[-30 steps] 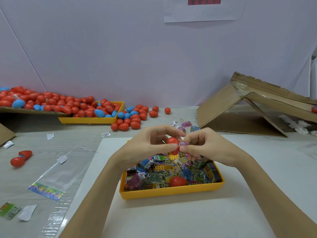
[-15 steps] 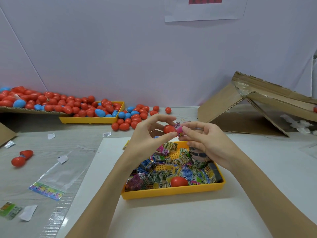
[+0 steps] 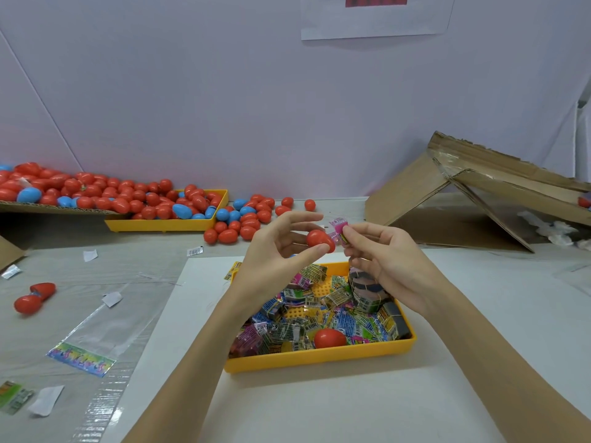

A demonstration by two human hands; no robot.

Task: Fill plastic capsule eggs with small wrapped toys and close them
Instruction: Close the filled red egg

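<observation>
Our left hand [image 3: 281,251] pinches the red egg [image 3: 319,240] steady while our right hand [image 3: 383,260] pinches the pink toy [image 3: 339,230] beside it, to fill it

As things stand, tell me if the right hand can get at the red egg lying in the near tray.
Probably yes: the red egg lies uncovered atop the wrappers, but the right hand pinches a pink toy.
</observation>
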